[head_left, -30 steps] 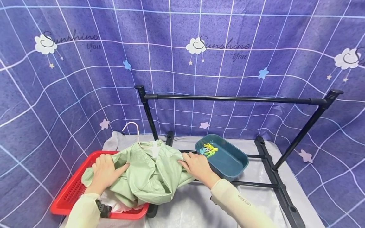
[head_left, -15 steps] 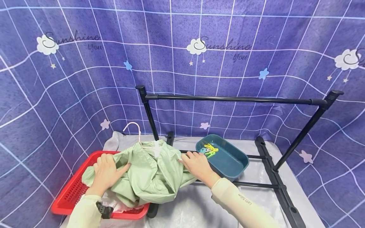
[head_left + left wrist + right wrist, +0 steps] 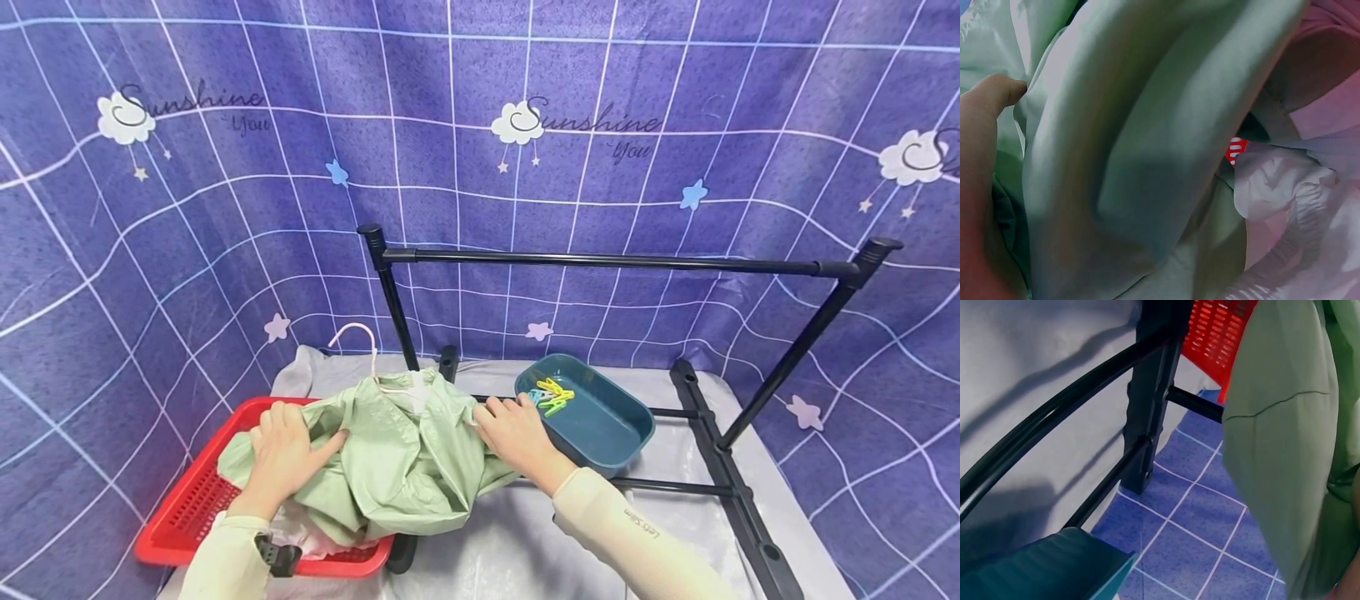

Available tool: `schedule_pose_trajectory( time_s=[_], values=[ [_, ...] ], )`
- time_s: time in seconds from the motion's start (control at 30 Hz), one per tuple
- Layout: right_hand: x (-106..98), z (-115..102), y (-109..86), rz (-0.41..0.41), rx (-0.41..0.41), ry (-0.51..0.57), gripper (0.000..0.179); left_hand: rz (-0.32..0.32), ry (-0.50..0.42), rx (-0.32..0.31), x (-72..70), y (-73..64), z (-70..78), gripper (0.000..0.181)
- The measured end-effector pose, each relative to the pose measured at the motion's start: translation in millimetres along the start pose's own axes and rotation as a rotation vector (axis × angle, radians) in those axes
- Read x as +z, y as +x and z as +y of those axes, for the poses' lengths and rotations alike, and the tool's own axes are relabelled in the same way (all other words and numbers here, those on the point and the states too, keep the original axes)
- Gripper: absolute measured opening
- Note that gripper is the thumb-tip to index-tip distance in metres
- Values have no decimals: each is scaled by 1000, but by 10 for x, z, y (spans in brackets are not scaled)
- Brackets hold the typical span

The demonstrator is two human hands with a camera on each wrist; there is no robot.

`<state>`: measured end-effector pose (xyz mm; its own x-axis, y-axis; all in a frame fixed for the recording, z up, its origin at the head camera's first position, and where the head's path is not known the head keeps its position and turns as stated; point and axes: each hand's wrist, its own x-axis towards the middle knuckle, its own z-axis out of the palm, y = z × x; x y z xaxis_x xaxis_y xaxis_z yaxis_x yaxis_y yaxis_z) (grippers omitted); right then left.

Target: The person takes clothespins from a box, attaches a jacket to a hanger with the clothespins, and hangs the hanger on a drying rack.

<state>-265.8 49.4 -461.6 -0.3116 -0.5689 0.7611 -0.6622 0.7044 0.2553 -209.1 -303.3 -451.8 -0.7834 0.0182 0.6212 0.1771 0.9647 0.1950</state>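
A thin light green garment [image 3: 420,483] is spread over a pale pink hanger [image 3: 373,350], whose hook sticks up above the neckline. My left hand [image 3: 283,458] grips the garment at its left shoulder, thumb towards the middle. At the opposite shoulder, my right hand [image 3: 519,437] pinches the cloth. In the left wrist view, the left thumb [image 3: 1000,92] lies against the green folds. The right wrist view shows the green cloth [image 3: 1285,437] hanging down, with only a sliver of the hand at the edge. Most of the hanger's bar is hidden inside the garment.
A red basket [image 3: 172,521] with white and pink clothes [image 3: 300,533] stands under the garment at the left. Behind it rises a black clothes rack [image 3: 615,260]. A dark teal bin [image 3: 600,417] with several clothespins [image 3: 553,393] rests on the rack's lower bars.
The hanger hook and the garment have shifted slightly to the right, and the left hand with them. Both hands keep their hold on the cloth.
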Motion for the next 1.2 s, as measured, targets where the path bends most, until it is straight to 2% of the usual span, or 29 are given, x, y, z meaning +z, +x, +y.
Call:
schedule_pose_trajectory(
  time_s=[0.33,0.53,0.87,1.2],
  values=[
    [-11,7,12,37,-42,-21,21,29,-16,7,-11,-3,24,60],
    [-51,4,8,23,-45,-16,22,18,-13,18,-6,-16,7,59],
    [-57,8,2,47,-52,-5,21,30,-16,66,-45,-4,-17,57],
    [-51,20,-33,54,-71,26,17,44,2,78,-27,-30,-120,53]
  ],
)
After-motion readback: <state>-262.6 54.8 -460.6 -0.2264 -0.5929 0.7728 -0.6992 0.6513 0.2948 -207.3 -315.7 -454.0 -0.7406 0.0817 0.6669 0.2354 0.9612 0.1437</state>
